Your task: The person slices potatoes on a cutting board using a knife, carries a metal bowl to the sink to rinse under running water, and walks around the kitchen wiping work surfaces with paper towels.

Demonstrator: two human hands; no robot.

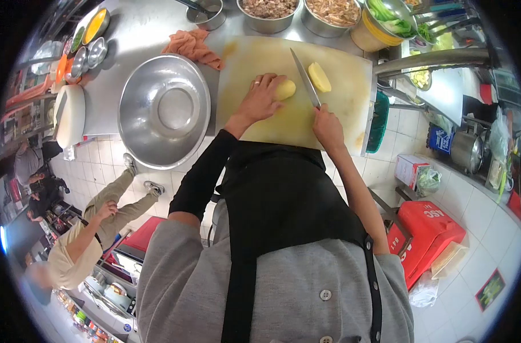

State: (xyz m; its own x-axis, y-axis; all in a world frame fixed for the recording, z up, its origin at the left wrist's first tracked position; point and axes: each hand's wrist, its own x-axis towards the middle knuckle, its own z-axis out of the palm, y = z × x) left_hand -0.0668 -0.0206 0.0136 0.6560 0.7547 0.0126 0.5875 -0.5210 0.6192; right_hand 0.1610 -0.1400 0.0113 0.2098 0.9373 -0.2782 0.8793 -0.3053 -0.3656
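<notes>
My right hand [328,127] is closed round the handle of a kitchen knife [305,77], its blade pointing away from me over the cutting board [340,123]. Under the fingers of my left hand [261,98] is a peeled yellow potato piece [285,89], held against the board and partly covered. Just right of the blade lies another potato piece [319,78], with no hand on it. The blade is between the two pieces and seems apart from the left one.
Left of the board stands a large steel bowl [140,108], with an orange cloth [193,47] behind it. Metal bowls of chopped food [269,24] and a container of green vegetables [386,40] line the back. A person [77,251] is at the left; a red crate [423,228] stands right.
</notes>
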